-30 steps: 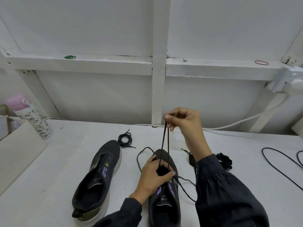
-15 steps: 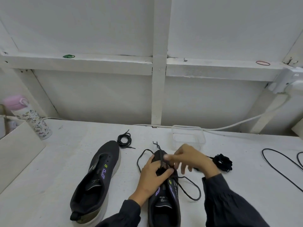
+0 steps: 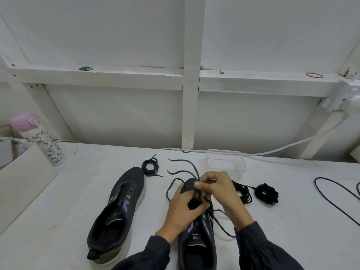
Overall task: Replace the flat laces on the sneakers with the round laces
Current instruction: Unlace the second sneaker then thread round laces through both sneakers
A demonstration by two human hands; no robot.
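Two dark sneakers with purple marks lie on the white table. The left sneaker has no lace in it. My left hand grips the front of the right sneaker near its eyelets. My right hand pinches a thin dark lace just above the toe; the lace's two ends trail away over the table. Another stretch of lace loops out to the right of the shoe. A coiled dark lace lies beyond the left sneaker.
A clear plastic tub stands behind my hands. Two dark lace bundles lie to its right. A pink-capped bottle and a white box sit at the left. A black cable runs along the right edge.
My right hand came down from holding the lace taut high above the shoe to just over the toe. The lace ends now lie slack on the table. The left hand stayed put.
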